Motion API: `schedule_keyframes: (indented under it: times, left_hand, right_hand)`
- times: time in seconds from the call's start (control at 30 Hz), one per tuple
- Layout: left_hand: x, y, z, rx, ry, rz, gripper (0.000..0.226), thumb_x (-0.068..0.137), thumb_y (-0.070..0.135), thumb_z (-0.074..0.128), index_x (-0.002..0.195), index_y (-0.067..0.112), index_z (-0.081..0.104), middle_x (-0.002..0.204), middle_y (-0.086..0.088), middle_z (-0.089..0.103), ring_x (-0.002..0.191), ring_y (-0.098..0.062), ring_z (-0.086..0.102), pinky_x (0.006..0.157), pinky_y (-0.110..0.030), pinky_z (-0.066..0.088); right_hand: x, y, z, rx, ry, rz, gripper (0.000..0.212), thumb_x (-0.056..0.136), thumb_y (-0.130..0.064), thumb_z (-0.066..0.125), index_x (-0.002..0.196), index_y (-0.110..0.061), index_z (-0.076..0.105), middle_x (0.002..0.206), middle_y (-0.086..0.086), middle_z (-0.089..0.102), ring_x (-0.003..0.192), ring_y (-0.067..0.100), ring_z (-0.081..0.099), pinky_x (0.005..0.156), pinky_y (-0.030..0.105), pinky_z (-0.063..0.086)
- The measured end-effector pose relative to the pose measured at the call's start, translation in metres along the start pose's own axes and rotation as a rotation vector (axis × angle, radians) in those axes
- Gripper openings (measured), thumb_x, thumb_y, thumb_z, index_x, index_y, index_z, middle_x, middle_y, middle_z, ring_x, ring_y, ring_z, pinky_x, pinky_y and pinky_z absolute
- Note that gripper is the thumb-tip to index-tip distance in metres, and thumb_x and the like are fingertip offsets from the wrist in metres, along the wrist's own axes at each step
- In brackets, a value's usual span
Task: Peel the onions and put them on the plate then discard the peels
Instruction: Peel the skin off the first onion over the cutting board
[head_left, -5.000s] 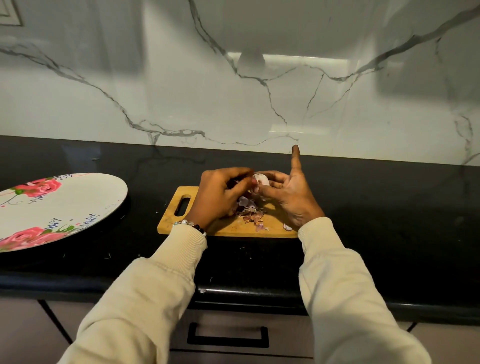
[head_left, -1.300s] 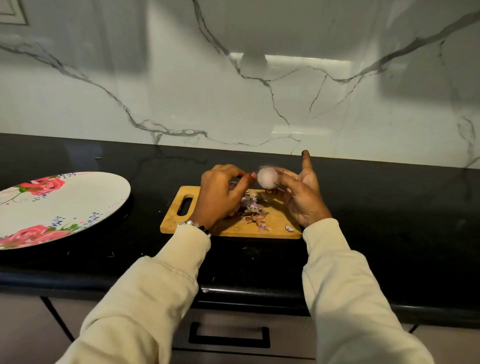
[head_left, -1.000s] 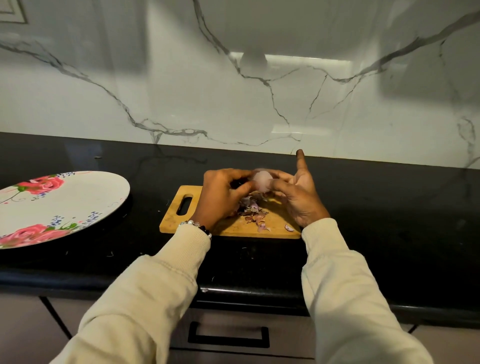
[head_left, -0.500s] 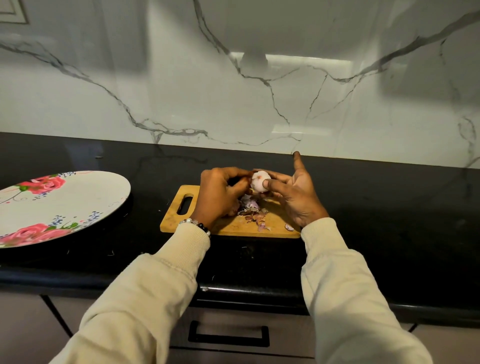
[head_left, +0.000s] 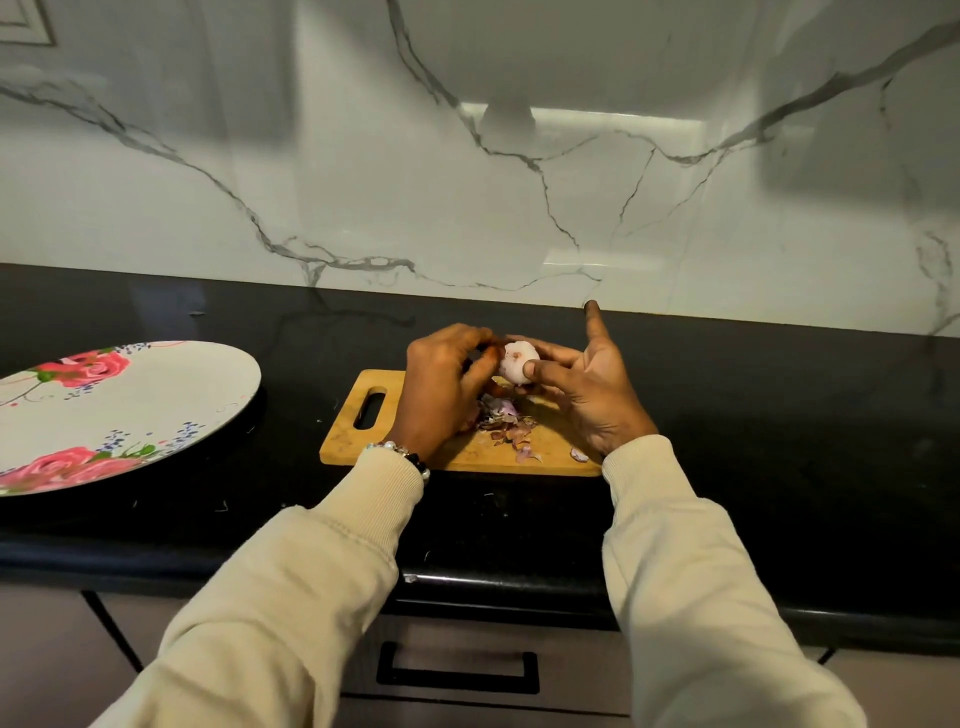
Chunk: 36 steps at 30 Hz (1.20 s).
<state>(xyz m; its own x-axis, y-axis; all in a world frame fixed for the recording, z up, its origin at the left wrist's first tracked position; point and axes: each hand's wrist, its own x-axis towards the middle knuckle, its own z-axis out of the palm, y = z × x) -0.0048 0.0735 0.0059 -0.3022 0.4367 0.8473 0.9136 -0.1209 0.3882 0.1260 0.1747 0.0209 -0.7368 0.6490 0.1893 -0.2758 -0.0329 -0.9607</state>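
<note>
Countertop (head_left: 753, 415) of glossy black stone runs under my arms, and a white marble backsplash (head_left: 363, 182) with grey veins rises behind it. On that counter sits a wooden cutting board (head_left: 345, 441), my landmark here, its handle slot at the left end. Well to the left of the board lies a large white plate (head_left: 171, 395) painted with pink roses, flat on the counter and only partly in view. Below the counter edge, nearer to me than the board, a drawer front shows a dark bar handle (head_left: 457, 670).

Just above the far half of the board I hold a small pale onion (head_left: 518, 362), mostly peeled, with a pinkish spot on its facing end. My right hand (head_left: 592, 389) grasps it from the right side, thumb and curled fingers around it, while the index finger sticks straight up toward the backsplash. My left hand (head_left: 441, 384) is curled against the onion's left side, fingertips touching it; whether they pinch a strip of skin I cannot tell. A loose heap of purple and brown peels (head_left: 506, 421) lies on the board directly beneath the onion, between my two wrists, with a few stray scraps near the board's front edge. Both cream sleeves (head_left: 691, 571) reach over the counter edge.
</note>
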Motion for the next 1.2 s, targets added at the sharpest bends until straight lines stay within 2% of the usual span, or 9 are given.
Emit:
schedule_keyframes:
  times: [0.17,0.3,0.37,0.47,0.6,0.73,0.93,1.07,1.2]
  left_hand:
    - [0.0021,-0.0014,0.0001,-0.083,-0.077,-0.233,0.008,0.092,0.01,0.062,0.096,0.006,0.068,0.082,-0.006,0.071,0.071,-0.015,0.068,0.07,-0.033,0.057]
    - [0.0014,0.0002,-0.0023,-0.199,-0.054,-0.405,0.007,0.091,0.003,0.061,0.093,0.009,0.065,0.075,-0.004,0.07,0.062,-0.012,0.068,0.062,-0.028,0.057]
    - [0.0013,0.0033,-0.0043,-0.295,-0.06,-0.417,0.016,0.091,0.002,0.061,0.101,0.014,0.065,0.081,-0.003,0.071,0.064,-0.012,0.069,0.061,-0.025,0.058]
    - [0.0013,0.0063,-0.0042,-0.409,-0.093,-0.376,0.022,0.094,0.005,0.06,0.112,0.013,0.071,0.093,-0.002,0.074,0.077,-0.012,0.072,0.069,-0.025,0.059]
    - [0.0022,0.0073,-0.0039,-0.588,-0.157,-0.48,0.023,0.09,0.01,0.065,0.113,0.008,0.071,0.101,-0.003,0.075,0.092,-0.015,0.072,0.079,-0.031,0.059]
    - [0.0023,0.007,-0.0066,-0.624,-0.151,-0.545,0.022,0.086,0.005,0.069,0.108,0.003,0.072,0.095,-0.005,0.075,0.087,-0.017,0.073,0.074,-0.026,0.058]
    - [0.0024,0.0023,-0.008,-0.313,-0.169,-0.388,0.014,0.084,0.006,0.073,0.097,0.007,0.076,0.085,-0.002,0.075,0.075,-0.008,0.071,0.07,-0.022,0.057]
    - [0.0015,0.0029,-0.0086,-0.259,-0.17,-0.354,0.012,0.083,0.006,0.073,0.094,0.008,0.077,0.082,-0.001,0.075,0.075,-0.01,0.071,0.07,-0.028,0.059]
    - [0.0012,0.0054,-0.0088,-0.397,-0.096,-0.449,0.013,0.084,0.0,0.07,0.092,0.007,0.077,0.081,-0.005,0.075,0.072,-0.018,0.072,0.068,-0.035,0.061]
  right_hand:
    - [-0.0012,-0.0022,0.0014,0.013,-0.003,-0.018,0.111,0.086,0.012,0.063,0.156,-0.033,-0.012,0.113,0.008,0.074,0.11,0.031,0.068,0.1,0.062,0.046]
    - [0.001,-0.0024,0.0008,0.1,0.008,-0.049,0.108,0.087,0.015,0.058,0.156,-0.032,-0.011,0.111,0.013,0.074,0.1,0.03,0.072,0.076,0.044,0.061]
    - [0.002,-0.0028,0.0002,0.131,0.019,-0.065,0.107,0.088,0.016,0.056,0.156,-0.032,-0.01,0.111,0.015,0.073,0.097,0.029,0.072,0.069,0.04,0.061]
    - [0.0031,-0.0025,-0.0008,0.115,0.035,-0.078,0.106,0.088,0.016,0.056,0.156,-0.031,-0.009,0.103,0.009,0.076,0.1,0.029,0.072,0.083,0.047,0.059]
    - [0.003,-0.0015,-0.0021,0.049,0.022,-0.077,0.108,0.087,0.016,0.058,0.156,-0.031,-0.011,0.106,0.008,0.075,0.107,0.031,0.069,0.094,0.051,0.053]
    - [0.0007,-0.0009,-0.0021,-0.013,-0.004,-0.051,0.109,0.086,0.015,0.06,0.156,-0.028,-0.012,0.113,0.009,0.074,0.109,0.028,0.069,0.092,0.046,0.056]
    - [-0.0004,-0.0013,-0.0026,-0.075,-0.027,-0.048,0.108,0.087,0.014,0.06,0.156,-0.022,-0.015,0.113,0.01,0.073,0.109,0.028,0.069,0.102,0.053,0.049]
    - [0.0001,-0.0009,-0.0031,-0.089,-0.032,-0.049,0.108,0.086,0.013,0.062,0.156,-0.02,-0.013,0.109,0.008,0.075,0.108,0.028,0.069,0.102,0.052,0.049]
    - [0.0017,0.0014,-0.0041,-0.047,-0.032,-0.051,0.105,0.086,0.015,0.059,0.156,-0.018,-0.011,0.103,0.006,0.076,0.101,0.026,0.072,0.091,0.045,0.056]
